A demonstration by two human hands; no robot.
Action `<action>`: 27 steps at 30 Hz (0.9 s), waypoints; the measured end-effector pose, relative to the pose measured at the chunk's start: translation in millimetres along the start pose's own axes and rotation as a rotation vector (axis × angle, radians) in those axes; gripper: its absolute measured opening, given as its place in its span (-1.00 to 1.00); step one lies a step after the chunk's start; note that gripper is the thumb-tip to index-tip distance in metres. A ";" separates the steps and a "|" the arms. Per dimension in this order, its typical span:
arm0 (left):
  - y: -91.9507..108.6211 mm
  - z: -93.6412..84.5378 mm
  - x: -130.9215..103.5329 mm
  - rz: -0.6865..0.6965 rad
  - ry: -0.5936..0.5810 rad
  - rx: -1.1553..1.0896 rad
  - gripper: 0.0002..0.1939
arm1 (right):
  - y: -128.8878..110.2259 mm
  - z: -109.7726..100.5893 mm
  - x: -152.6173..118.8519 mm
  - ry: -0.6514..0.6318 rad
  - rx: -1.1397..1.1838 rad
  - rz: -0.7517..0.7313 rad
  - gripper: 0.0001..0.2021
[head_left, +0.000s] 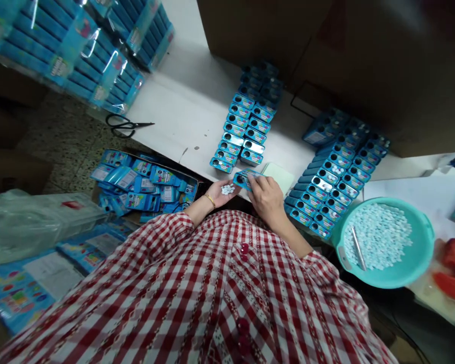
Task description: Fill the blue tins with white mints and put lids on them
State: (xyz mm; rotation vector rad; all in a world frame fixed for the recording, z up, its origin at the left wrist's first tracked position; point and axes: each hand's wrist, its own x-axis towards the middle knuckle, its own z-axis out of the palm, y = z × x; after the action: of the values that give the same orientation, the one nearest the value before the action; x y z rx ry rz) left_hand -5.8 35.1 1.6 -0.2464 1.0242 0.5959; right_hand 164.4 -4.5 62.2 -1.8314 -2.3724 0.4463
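Observation:
My left hand (219, 192) lies palm up at the table's front edge, with a small heap of pale mints (228, 189) on it. In my right hand (266, 198) is a blue tin (243, 179), gripped from the right and tilted over the left palm, its dark round opening facing up. Just beyond my hands stand two rows of blue tins (233, 137) with dark openings. To the right, more rows of tins (332, 174) have white mints showing in their openings. A turquoise basin (420, 253) holds many mints and a metal stick (358, 247).
Black scissors (127, 125) lie at the table's left edge. An open carton of blue packs (147, 184) stands below it. Wrapped blue bundles (64, 50) are stacked at the back left. A large brown box (265, 30) stands behind the tins. Pale green paper (278, 175) lies beside my right hand.

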 end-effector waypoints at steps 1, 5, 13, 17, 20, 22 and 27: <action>-0.1 5.2 2.7 0.007 0.004 -0.009 -0.74 | 0.5 -1.5 -2.4 -0.011 -0.032 -0.025 -0.59; -3.3 23.5 11.4 0.006 -0.021 0.010 -0.72 | 6.6 0.5 -8.9 -0.044 -0.136 -0.029 -0.62; -10.9 34.2 16.7 -0.025 -0.075 0.041 -0.73 | 7.4 -7.5 -22.1 -0.020 -0.169 -0.066 -0.60; -12.8 33.6 17.8 -0.013 -0.073 0.030 -0.73 | 13.2 -5.0 -21.5 -0.058 -0.172 -0.021 -0.61; -12.8 33.0 17.8 -0.031 -0.086 0.046 -0.73 | 12.0 -6.0 -23.8 -0.062 -0.154 -0.015 -0.61; -12.7 33.1 17.7 -0.039 -0.093 0.053 -0.74 | 10.6 -6.6 -24.8 -0.052 -0.176 -0.044 -0.61; -13.3 34.4 18.1 -0.031 -0.089 0.048 -0.73 | 14.1 -3.7 -23.2 -0.014 -0.294 -0.075 -0.64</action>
State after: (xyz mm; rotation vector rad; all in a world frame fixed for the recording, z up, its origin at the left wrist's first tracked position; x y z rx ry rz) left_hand 33.7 46.5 2.6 -0.1912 0.9463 0.5489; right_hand 184.6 -23.0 63.6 -1.8436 -2.6226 0.1062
